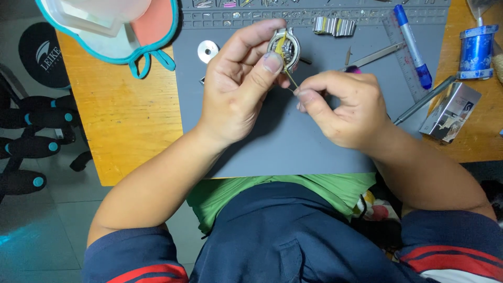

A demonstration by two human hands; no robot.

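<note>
While the left hand (238, 86) grips a round steel watch case (284, 50) between thumb and curled fingers, holding it above the far part of the grey work mat (293, 141), the right hand (343, 107) is pinched shut on a thin yellowish stick (289, 78). That stick runs on a slant, from the right fingertips up and away into the open face of the case, so the case lies just beyond and to the left of the right hand, and the left hand is the one touching it.

Relative to the mat: a loose metal bracelet piece (334, 25) and a flat steel disc (208, 51) rest near its far edge, with a ruled strip of small parts along that edge. Off its right side, on the orange table (126, 115), lie a small silver-grey box (451, 111) on a tilt, a blue cylindrical roll (476, 51) and a blue-capped pen (413, 46). Beyond its left corner sits a teal-rimmed tray (112, 44).
</note>
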